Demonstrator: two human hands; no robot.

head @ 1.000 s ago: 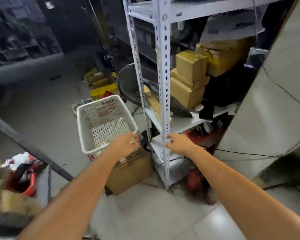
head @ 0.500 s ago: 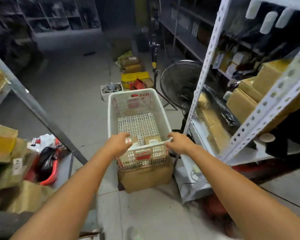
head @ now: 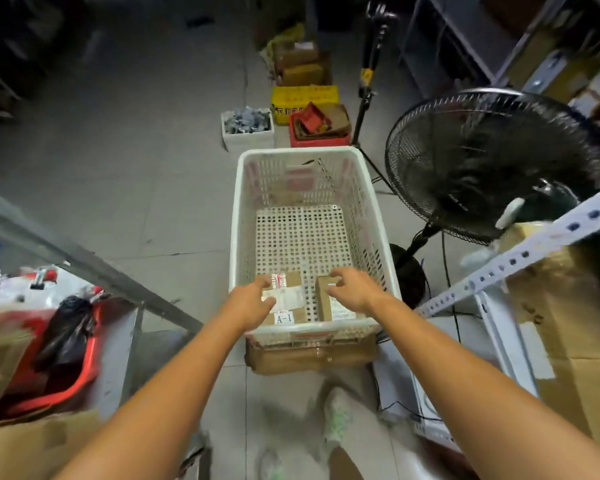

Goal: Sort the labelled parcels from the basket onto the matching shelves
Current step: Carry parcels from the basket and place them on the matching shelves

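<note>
A white perforated basket (head: 237, 216) stands on a cardboard box (head: 312, 356) in front of me. Two small brown parcels lie side by side at its near end. The left parcel (head: 291, 301) carries a white label reading "A-1"; the right parcel (head: 328, 308) has a label I cannot read. My left hand (head: 252, 303) reaches over the near rim, its fingertips resting on the left edge of the A-1 parcel. My right hand (head: 355, 289) hovers over the right parcel with fingers spread and curled down at its top. Neither parcel is lifted.
A black floor fan (head: 482, 161) stands close to the basket's right. A white shelf upright (head: 520, 261) with cardboard boxes is at right, a grey shelf post (head: 84, 268) and red tub (head: 66, 375) at left. Crates (head: 303, 98) sit beyond the basket.
Both hands left the basket's near rim and moved down inside it, over the two parcels. My view swung down and now looks straight into the basket.
</note>
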